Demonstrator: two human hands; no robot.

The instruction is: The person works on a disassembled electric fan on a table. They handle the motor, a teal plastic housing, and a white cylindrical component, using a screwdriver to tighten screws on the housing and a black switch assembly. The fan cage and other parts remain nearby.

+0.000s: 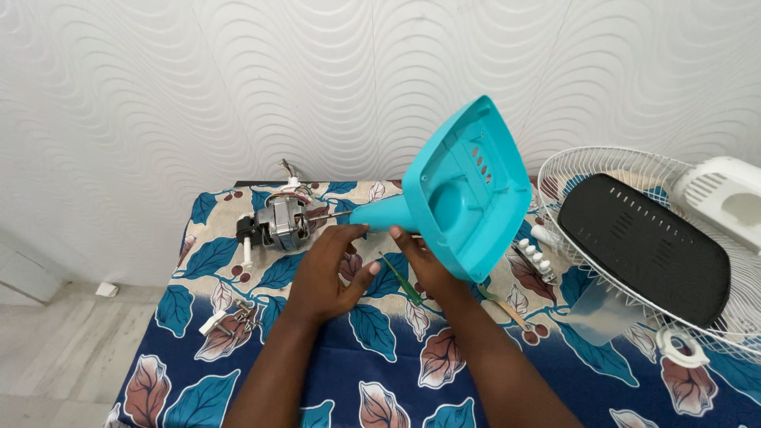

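A turquoise plastic fan base point(468, 190) is tilted up on its neck over the table, its hollow underside facing me. My right hand point(424, 265) grips the neck from below, where it meets the wide part. My left hand point(329, 269) rests beside the neck's narrow end, fingers apart and touching it. A bare fan motor point(281, 222) with coloured wires lies just left of the neck's tip. A green-handled screwdriver point(403, 281) lies on the cloth between my hands.
The table wears a blue floral cloth point(372, 380). At right lie a white wire fan guard point(626, 170), a black slotted plate point(646, 246), a white housing point(725, 194) and a white ring point(680, 346). Small screws point(238, 317) lie at left; white push-buttons point(535, 257) right of the base.
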